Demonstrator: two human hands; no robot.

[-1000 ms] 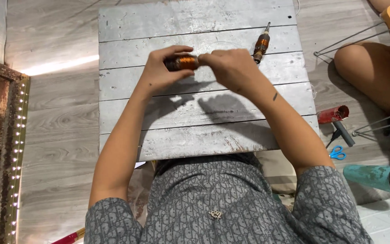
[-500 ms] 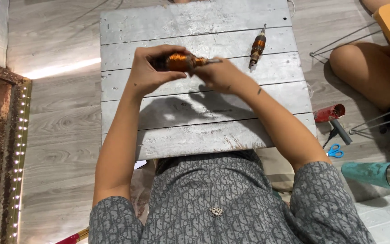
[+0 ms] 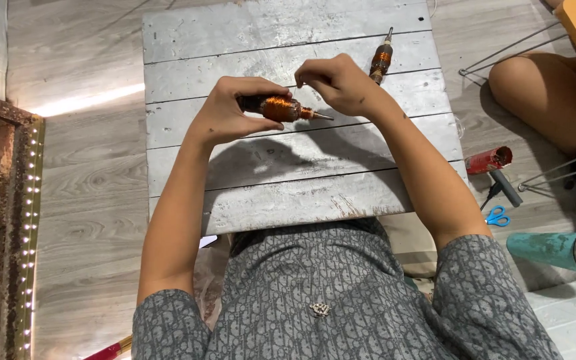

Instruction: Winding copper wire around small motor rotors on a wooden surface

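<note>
My left hand (image 3: 231,107) grips a dark rod wound with a copper wire coil (image 3: 280,108), its metal tip pointing right, held just above a low grey plank table (image 3: 288,193). My right hand (image 3: 335,81) hovers just above and right of the coil, fingers pinched; whether a thin wire runs between them is too fine to see. A second copper-wound rod (image 3: 381,59) lies on the table, beyond my right hand.
A person's bare knee (image 3: 535,93) and wire frames (image 3: 501,50) are at the right. On the floor there lie a red tube (image 3: 489,160), blue scissors (image 3: 498,217) and a teal tumbler (image 3: 558,250). A frame with string lights (image 3: 25,233) stands at the left.
My right hand has drawn away from the coil, up and to the right. The rod's metal tip is uncovered now. My left hand keeps its hold.
</note>
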